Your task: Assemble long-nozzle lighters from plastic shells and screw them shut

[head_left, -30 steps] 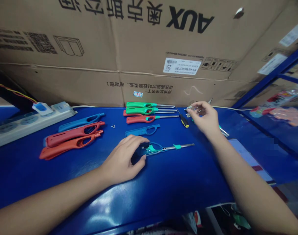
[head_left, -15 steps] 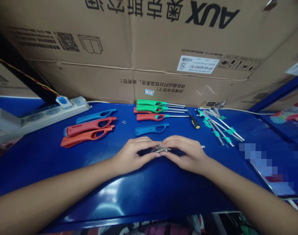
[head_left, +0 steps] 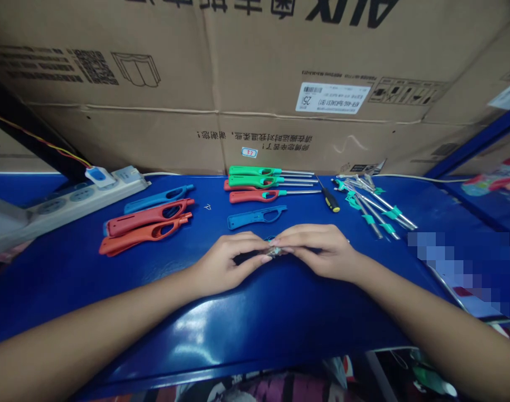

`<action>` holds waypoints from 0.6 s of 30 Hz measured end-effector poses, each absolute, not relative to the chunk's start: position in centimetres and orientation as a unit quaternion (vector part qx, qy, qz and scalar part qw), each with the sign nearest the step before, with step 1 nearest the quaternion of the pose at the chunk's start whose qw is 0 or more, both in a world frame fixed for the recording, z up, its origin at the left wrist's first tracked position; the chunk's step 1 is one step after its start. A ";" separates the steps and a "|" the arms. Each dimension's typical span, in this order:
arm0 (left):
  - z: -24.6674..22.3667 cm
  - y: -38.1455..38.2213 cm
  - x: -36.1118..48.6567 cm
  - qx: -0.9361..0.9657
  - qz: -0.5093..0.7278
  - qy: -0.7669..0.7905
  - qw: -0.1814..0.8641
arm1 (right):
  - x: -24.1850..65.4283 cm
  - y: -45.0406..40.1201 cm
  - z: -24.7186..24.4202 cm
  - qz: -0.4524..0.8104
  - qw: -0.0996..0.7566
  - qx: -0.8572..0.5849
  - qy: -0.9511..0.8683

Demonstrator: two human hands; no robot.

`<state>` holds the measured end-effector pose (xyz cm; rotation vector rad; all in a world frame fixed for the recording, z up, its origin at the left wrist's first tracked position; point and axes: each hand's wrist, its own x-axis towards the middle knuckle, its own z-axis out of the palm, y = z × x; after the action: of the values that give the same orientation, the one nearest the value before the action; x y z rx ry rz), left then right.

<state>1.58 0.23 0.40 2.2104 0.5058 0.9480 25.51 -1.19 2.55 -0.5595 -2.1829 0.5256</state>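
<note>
Pinching a small teal-and-metal part (head_left: 275, 252) above the middle of the worktop (head_left: 238, 335), I've got the left hand (head_left: 225, 262) and right hand (head_left: 326, 251) meeting on it, each grip nearly closed, thumb to fingers (too covered to see much). Beyond: blue handle shell (head_left: 242, 220), then green and red lighters (head_left: 244, 182), screwdriver (head_left: 331, 201) beside their tips.

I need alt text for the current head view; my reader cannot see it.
A person's left hand and right hand pinch a mostly hidden small part over a blue table. Beyond lie lighter casings, long-nosed lighters, a screwdriver and metal tubes with turquoise fittings.
</note>
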 end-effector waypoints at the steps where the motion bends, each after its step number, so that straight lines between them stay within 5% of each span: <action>1: 0.4 0.2 1.6 0.845 0.368 0.194 0.335 | 25.6 -1.1 2.6 0.209 0.401 -0.227 -0.863; 13: -0.2 0.3 2.0 0.746 0.427 0.348 0.375 | 25.3 -1.3 2.2 0.111 0.169 -0.320 -0.925; 18: -0.4 0.2 1.9 0.750 0.431 0.354 0.356 | 24.9 -1.6 1.9 0.182 0.205 -0.347 -0.897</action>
<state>1.91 0.17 -0.35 1.9363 0.9142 1.1127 24.93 -1.61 1.90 -0.9665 -2.5021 0.5066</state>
